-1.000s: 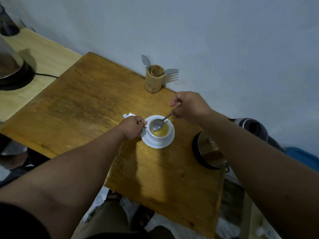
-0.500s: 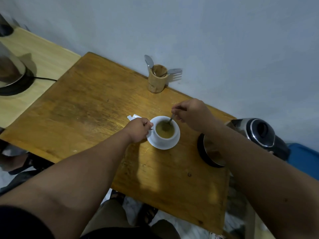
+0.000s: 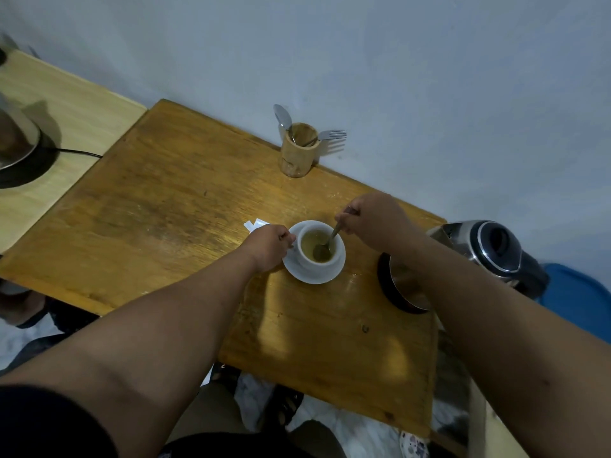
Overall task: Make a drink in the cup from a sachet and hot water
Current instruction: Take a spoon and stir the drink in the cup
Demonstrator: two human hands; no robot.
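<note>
A white cup (image 3: 317,262) holding yellowish-brown liquid stands on a white saucer (image 3: 325,276) on the wooden table (image 3: 172,206). My left hand (image 3: 269,246) grips the cup at its left side, where the handle is hidden. My right hand (image 3: 370,218) pinches the handle of a metal spoon (image 3: 325,246) whose bowl sits in the liquid. A white torn sachet (image 3: 256,224) lies flat on the table just left of my left hand, partly hidden by it.
A steel electric kettle (image 3: 489,249) sits at the table's right edge under my right forearm. A wooden holder (image 3: 297,153) with a spoon and a fork stands by the wall. Another kettle (image 3: 16,143) on a base sits on the pale counter at left.
The spoon, held above the cup a second ago, has dipped into the liquid and now lies lower in it. My left hand has stayed on the cup.
</note>
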